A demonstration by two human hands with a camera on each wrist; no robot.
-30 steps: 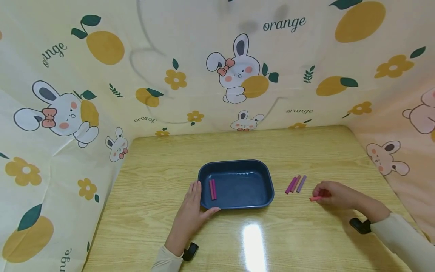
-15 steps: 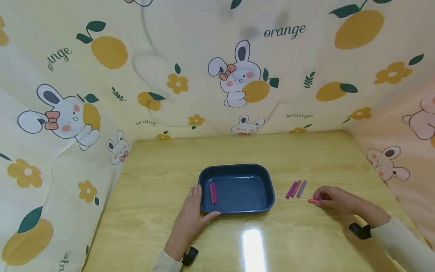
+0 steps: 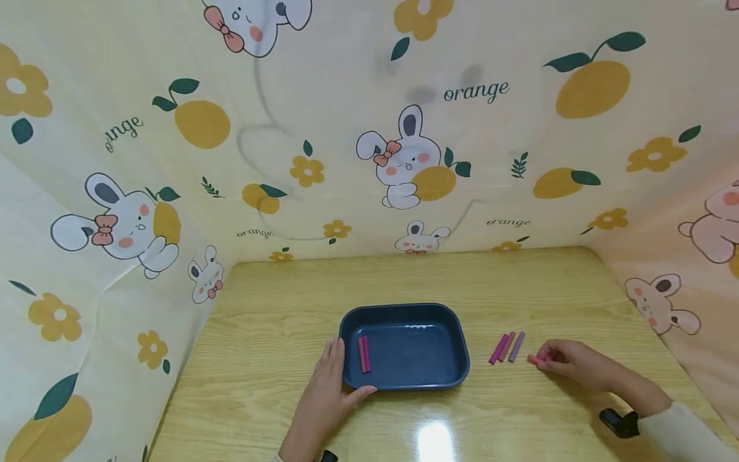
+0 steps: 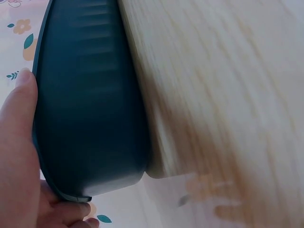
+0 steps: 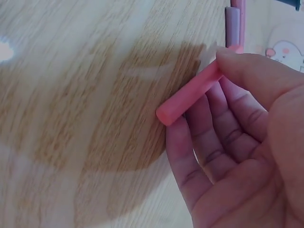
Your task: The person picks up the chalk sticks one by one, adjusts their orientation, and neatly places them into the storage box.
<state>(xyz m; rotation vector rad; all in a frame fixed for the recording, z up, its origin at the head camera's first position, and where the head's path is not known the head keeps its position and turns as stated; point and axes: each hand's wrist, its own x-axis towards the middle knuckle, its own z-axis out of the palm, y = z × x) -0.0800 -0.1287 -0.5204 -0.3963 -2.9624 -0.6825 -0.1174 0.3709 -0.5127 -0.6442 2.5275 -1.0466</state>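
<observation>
My right hand pinches a coral-pink stick of chalk between thumb and fingertips, low over the wooden table. In the right wrist view the chalk lies slanted across the fingers, with its round end showing. At the left end of a dark blue rectangular tray, my left hand rests with straight fingers along the side and the thumb at the near edge. Two pink and magenta chalks lie side by side inside the tray, near its left wall. Several magenta, rose and lilac chalks lie on the table between tray and right hand.
The wooden table is enclosed at the back and sides by a cream cloth printed with rabbits and oranges. A bright light reflection shows on the tabletop in front of the tray.
The head view has tilted up, so everything sits lower in it. The pink chalk has turned in my right hand's fingertips. My left hand stays at the tray.
</observation>
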